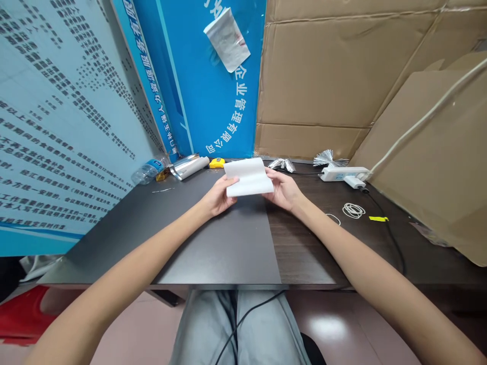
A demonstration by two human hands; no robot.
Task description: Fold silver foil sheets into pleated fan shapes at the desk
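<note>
At the far left, a printed notice board (64,126) leans beside a blue board (213,91), and a folded silver-and-white sheet (227,39) is fixed on the blue one. Below them, a plastic water bottle (148,171) lies on its side, near a roll of silver foil (189,167) and a yellow tape measure (216,162). They seem pushed to the back of the desk, perhaps so the front part stays free for the hands.

A grey flat board (213,243) covers the left part of the dark wood desk (304,248), and it probably gives a smooth surface. Above it, the left hand (216,195) and the right hand (281,190) hold a white sheet (249,177) up in the air, one at each side. The left fingers (229,181) stay close together and pinch the sheet's left edge with the thumb. The right fingers (271,175) are slightly spread at the right edge, but I cannot tell exactly how they lie under the sheet. This two-sided hold seems to keep the sheet tight and off the desk.

To the right are crumpled foil (280,164), a silver fringe (330,159), a power strip (344,174), a white wire coil (353,210), and cardboard sheets (315,66).
</note>
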